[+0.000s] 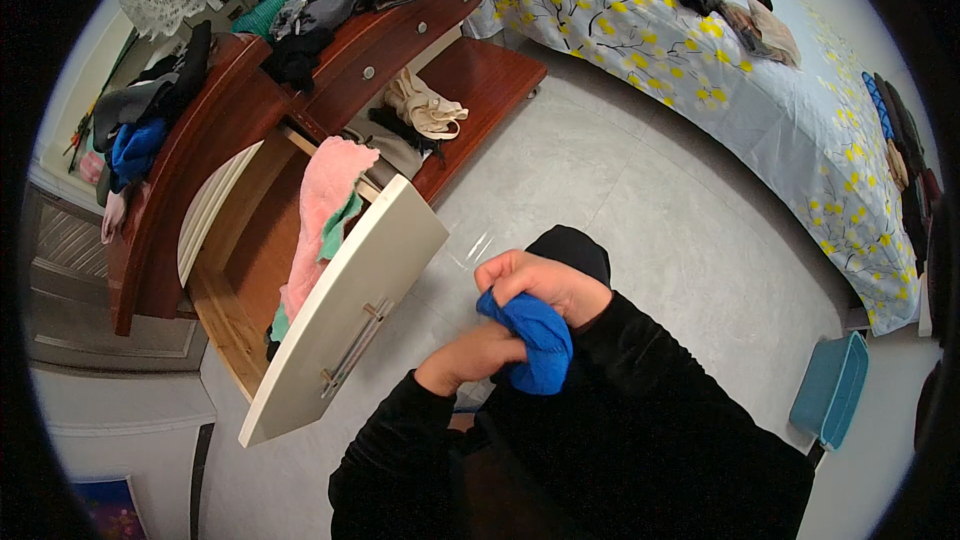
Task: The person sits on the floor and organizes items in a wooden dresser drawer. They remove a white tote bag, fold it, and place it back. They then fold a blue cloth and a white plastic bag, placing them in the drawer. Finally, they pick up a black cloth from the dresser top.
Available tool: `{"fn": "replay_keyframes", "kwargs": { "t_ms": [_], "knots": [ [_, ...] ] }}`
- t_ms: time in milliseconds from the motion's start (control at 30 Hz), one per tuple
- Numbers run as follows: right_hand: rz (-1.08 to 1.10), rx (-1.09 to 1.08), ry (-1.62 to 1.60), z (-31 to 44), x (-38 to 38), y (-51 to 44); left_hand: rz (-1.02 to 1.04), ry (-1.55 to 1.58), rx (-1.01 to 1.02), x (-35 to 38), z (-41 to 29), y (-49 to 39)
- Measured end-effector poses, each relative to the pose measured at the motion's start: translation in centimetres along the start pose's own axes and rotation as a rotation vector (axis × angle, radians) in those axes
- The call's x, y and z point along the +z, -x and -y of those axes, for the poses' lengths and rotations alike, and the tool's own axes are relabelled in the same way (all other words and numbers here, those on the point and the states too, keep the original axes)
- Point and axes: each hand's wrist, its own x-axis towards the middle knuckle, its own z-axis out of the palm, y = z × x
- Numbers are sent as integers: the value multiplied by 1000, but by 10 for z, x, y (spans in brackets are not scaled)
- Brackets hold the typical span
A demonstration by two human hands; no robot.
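Between my two hands is a crumpled blue cloth (549, 352), held in front of my body. My right hand (551, 285) pinches its upper edge, and the rest hangs down below the fingers. Lower and to the left, my left hand (472, 358) grips the same cloth from the side; it is a little blurred. Left of my hands stands a pulled-out drawer (341, 315) with a curved white front and a metal handle. Over its inner edge lies a pink fleecy cloth (322, 202) with a green layer (339, 226) showing beneath it.
A red-brown wooden cabinet (202, 135) bears piles of dark clothes (326, 7) and another blue garment (139, 146). Cream cloth (431, 109) lies on its low shelf (487, 75). A bed with a flowered sheet (637, 37) stands beyond, and a teal bin (829, 390) at right.
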Motion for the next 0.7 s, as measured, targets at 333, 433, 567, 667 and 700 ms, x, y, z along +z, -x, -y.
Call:
{"fn": "replay_keyframes", "kwargs": {
  "t_ms": [333, 433, 567, 667, 700],
  "knots": [
    [-219, -493, -382, -40, -40, 11, -336, 406, 220, -7, 4, -14],
    [-354, -582, -88, -31, -17, 25, -424, 303, 241, -5, -2, -16],
    [-654, -537, 363, -23, 3, 27, -664, 95, 419, -2, 18, -32],
    [-858, -634, 211, -22, 6, 25, -886, -298, 439, 0, 16, -34],
    [-898, -653, 277, -23, 7, 24, -956, -477, 403, -1, 13, -33]
  ]
}}
